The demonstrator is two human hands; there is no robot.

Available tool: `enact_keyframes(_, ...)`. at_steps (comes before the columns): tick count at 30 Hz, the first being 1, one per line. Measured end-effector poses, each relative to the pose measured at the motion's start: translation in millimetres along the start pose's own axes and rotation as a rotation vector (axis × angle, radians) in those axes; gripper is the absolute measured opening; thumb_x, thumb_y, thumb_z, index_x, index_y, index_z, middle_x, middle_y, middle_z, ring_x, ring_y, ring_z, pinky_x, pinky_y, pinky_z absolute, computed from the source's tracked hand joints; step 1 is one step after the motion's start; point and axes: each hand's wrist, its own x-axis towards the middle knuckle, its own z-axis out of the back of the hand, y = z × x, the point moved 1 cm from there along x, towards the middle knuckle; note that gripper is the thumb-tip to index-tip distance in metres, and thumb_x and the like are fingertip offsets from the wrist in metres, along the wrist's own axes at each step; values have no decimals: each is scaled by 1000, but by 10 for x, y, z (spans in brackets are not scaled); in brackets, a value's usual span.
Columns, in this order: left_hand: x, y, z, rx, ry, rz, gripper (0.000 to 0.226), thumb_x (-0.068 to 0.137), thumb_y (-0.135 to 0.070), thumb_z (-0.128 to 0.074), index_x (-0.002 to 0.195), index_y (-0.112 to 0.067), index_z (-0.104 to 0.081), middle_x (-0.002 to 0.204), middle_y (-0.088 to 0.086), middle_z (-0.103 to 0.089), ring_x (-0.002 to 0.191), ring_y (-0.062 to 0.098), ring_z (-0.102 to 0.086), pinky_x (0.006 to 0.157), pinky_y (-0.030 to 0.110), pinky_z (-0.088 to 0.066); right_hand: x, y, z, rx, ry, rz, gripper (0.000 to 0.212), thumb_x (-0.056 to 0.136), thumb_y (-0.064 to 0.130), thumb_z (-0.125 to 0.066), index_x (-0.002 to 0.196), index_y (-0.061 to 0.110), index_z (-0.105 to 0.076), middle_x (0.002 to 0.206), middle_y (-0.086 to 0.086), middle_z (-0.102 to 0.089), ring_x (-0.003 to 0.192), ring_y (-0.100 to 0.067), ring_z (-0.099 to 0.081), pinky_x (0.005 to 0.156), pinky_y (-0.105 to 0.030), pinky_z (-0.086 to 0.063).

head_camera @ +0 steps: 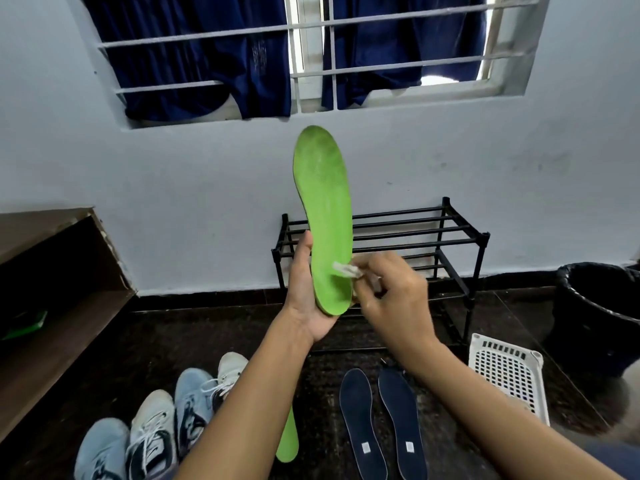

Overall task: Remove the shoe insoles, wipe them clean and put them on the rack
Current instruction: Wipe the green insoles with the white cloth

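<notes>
1. A pale wall (173,185) with one barred window (311,46) stands above a dark floor (207,327).
2. One black rack (450,230) with two tiers of bars stands on the floor against the wall.
3. The left hand (304,299) holds one green insole (325,202) upright by its heel end, in front of the rack. The thumb lies along its left edge and the fingers are curled behind it.
4. The right hand (398,299) has its fingers pinched narrow on one small white cloth (346,270), which touches the insole's face near the heel.
5. A second green insole (288,441) lies on the floor, partly hidden by the left forearm.
6. Two dark blue insoles (360,420) lie side by side on the floor just to its right.
7. Four shoes (152,434) stand in a row at lower left.
8. One white basket (505,372) and one black bin (595,306) sit at the right.
</notes>
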Motion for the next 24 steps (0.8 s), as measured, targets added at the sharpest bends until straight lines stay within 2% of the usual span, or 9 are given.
enact_keyframes(2,-10,34,50,-20,11,7,69,89,-68,-35,102,-7,-66,82,9,-65,74,20,-66,75,32,-50,-91,89,-95,23,138,56,21,70,-3,-62,87,8,-69,84,-4,-64,75,-10,-55,71,-14,-41)
enact_keyframes(4,-7,16,105,-45,14,7,77,86,-72,-38,106,-3,-66,86,12,-66,81,24,-68,91,39,-50,-140,177,-145,64,247,47,21,72,4,-60,90,9,-70,87,-3,-67,79,-14,-60,75,-18,-44)
enact_keyframes(6,1,-37,152,-105,36,-9,77,83,-71,-44,113,-2,-61,90,12,-65,83,25,-66,100,44,-44,-119,248,-139,120,324,9,23,75,13,-59,94,10,-72,92,-1,-70,84,-9,-60,80,-12,-42)
enact_keyframes(9,29,-101,176,-198,31,-47,64,85,-57,-50,116,-2,-54,91,11,-62,80,23,-64,84,40,-52,-43,315,-100,227,376,-108,16,80,17,-67,93,14,-75,89,3,-73,86,-4,-60,74,-2,-40)
enact_keyframes(15,-14,-28,25,-170,-8,-51,42,82,-39,-53,104,-4,-57,80,7,-58,71,18,-60,64,24,-55,40,171,-116,244,346,-267,17,72,8,-75,85,20,-77,80,6,-73,73,11,-60,68,0,-38)
enact_keyframes(17,-22,29,6,-151,-24,-38,37,87,-39,-51,101,-5,-58,79,6,-59,69,17,-60,62,23,-54,37,135,-144,217,269,-212,21,70,1,-75,84,16,-77,80,5,-73,73,13,-58,69,3,-36)
enact_keyframes(20,-26,118,16,-144,-56,14,41,92,-42,-47,95,-5,-62,79,7,-62,66,16,-64,62,24,-55,-16,107,-202,167,188,-103,23,69,-4,-73,85,12,-76,81,2,-74,79,6,-59,71,3,-38)
enact_keyframes(22,-16,95,55,-181,-42,15,41,92,-43,-46,99,-4,-59,81,8,-59,68,18,-62,63,24,-56,-41,100,-212,190,225,-125,22,70,-1,-74,85,14,-77,81,1,-74,79,4,-60,71,1,-39)
enact_keyframes(24,23,23,129,-245,-11,-25,44,87,-42,-49,106,-3,-55,81,9,-57,70,19,-60,67,27,-55,-59,120,-212,236,313,-181,20,72,2,-75,85,17,-77,80,3,-73,74,10,-60,70,1,-39)
